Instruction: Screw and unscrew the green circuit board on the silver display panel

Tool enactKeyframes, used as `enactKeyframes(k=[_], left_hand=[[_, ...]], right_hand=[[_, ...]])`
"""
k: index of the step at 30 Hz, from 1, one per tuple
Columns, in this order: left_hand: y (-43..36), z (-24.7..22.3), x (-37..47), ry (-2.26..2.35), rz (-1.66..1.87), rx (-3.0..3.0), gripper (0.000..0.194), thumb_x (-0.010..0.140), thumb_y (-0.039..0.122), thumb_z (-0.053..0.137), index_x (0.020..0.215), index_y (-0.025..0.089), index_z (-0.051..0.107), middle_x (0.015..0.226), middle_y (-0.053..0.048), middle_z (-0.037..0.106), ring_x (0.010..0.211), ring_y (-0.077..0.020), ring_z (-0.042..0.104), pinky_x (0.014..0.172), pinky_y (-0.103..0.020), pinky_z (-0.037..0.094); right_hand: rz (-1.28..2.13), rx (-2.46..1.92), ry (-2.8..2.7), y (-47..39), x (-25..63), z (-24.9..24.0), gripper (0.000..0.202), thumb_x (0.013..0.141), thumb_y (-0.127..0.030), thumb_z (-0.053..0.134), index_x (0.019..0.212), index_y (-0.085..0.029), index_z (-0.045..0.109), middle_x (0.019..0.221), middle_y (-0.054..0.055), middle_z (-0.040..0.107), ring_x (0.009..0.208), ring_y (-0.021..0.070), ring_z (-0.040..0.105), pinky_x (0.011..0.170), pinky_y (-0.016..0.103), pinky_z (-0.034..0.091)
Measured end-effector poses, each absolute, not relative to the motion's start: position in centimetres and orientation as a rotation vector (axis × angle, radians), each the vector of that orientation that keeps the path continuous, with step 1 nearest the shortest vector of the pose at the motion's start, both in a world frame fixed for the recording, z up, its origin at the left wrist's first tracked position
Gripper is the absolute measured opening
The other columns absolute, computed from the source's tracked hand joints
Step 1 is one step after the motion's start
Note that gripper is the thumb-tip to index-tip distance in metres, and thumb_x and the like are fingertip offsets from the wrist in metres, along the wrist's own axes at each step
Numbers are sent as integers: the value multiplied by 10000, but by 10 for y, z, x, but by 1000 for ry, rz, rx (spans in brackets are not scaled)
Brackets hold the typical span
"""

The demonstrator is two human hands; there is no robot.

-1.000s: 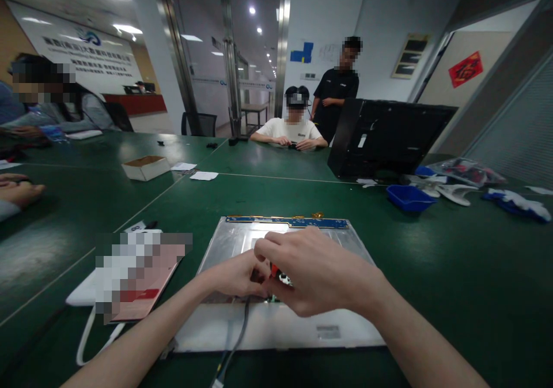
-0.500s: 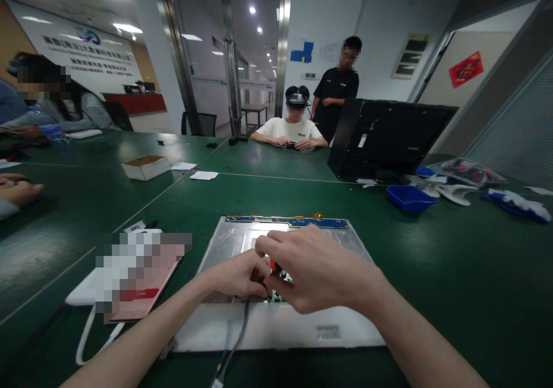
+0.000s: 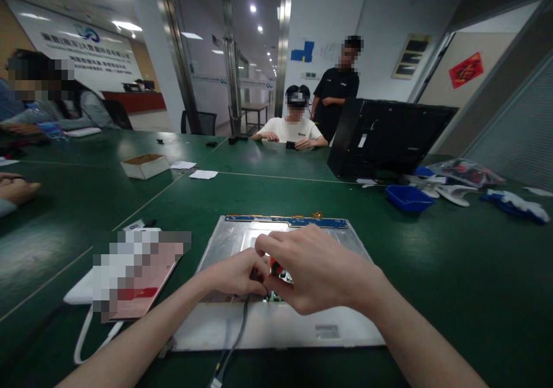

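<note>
A flat silver display panel (image 3: 280, 330) lies before me, with a blue circuit strip (image 3: 287, 221) along its far edge. Over its middle, my right hand (image 3: 317, 267) is closed around a screwdriver (image 3: 273, 266), of which only a bit of red and black handle shows. The tool stands above a small green circuit board (image 3: 273, 297), mostly covered by my hands. My left hand (image 3: 242, 272) is pinched at the board's left side, against my right fingers; what its fingertips grip is hidden. A dark cable (image 3: 242, 330) runs from beneath it over the panel's near edge.
Left of the panel lie a white power bank-like block (image 3: 80, 290) with a white cable (image 3: 82, 336) and a pink sheet (image 3: 162, 270). Farther off are an open box (image 3: 146, 167), a blue tray (image 3: 409, 198) and a large black monitor (image 3: 389, 140). Other people are around the table.
My hands keep their place over the board; the screwdriver's visible handle has turned slightly, showing more red and black. Across the table, a seated person's hands have moved apart.
</note>
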State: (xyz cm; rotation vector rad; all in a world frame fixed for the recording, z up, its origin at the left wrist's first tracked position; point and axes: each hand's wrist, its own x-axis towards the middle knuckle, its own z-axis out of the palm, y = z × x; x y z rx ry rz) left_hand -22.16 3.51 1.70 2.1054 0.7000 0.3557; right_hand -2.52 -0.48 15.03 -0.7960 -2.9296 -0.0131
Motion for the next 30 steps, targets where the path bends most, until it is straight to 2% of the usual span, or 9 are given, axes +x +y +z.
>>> enactKeyframes(k=[4, 10, 13, 17, 23, 26, 30], left_hand=[[34, 21, -221, 758, 328, 2055, 65, 727, 139, 661, 782, 138, 696, 723, -16, 666, 662, -150, 598, 617, -224, 463], [37, 19, -221, 696, 331, 2070, 38, 721, 142, 680, 756, 130, 689, 693, -9, 648, 649, -140, 588, 578, -203, 449], [38, 18, -221, 669, 325, 2102, 29, 730, 137, 669, 743, 129, 694, 671, -9, 642, 634, -134, 578, 555, -193, 433], [37, 20, -220, 695, 309, 2055, 92, 714, 92, 658, 784, 130, 706, 706, -17, 672, 641, -139, 594, 603, -213, 457], [36, 23, -220, 708, 321, 2075, 52, 703, 130, 676, 751, 139, 692, 713, -10, 662, 674, -149, 593, 628, -227, 459], [36, 23, -221, 709, 351, 2132, 47, 709, 178, 685, 726, 134, 681, 717, -15, 646, 674, -150, 575, 605, -223, 440], [36, 23, -221, 692, 341, 2132, 43, 706, 133, 659, 743, 130, 682, 690, -9, 642, 625, -137, 561, 563, -210, 421]], right_hand=[[20, -774, -2940, -5, -24, 151, 156, 778, -244, 510, 918, -194, 461, 838, 19, 628, 608, 137, 515, 464, 270, 219], [-53, -873, -2908, -2, -27, 148, 143, 861, -332, 481, 928, -206, 487, 778, 17, 657, 629, 149, 549, 495, 285, 188], [-27, -867, -2915, -3, -25, 149, 158, 837, -342, 502, 911, -203, 493, 781, 23, 654, 627, 151, 548, 497, 280, 191], [36, -802, -2930, -4, -23, 151, 174, 776, -275, 527, 918, -188, 477, 821, 32, 641, 614, 144, 526, 480, 267, 211], [-91, -881, -2894, -1, -27, 145, 142, 856, -313, 471, 941, -200, 489, 767, 25, 663, 611, 157, 559, 488, 284, 179], [-135, -899, -2890, 0, -28, 144, 159, 843, -337, 497, 927, -202, 502, 744, 24, 663, 609, 165, 569, 484, 288, 165], [-9, -800, -2904, -2, -25, 149, 152, 806, -319, 510, 882, -188, 492, 816, 36, 651, 628, 154, 550, 482, 275, 210]])
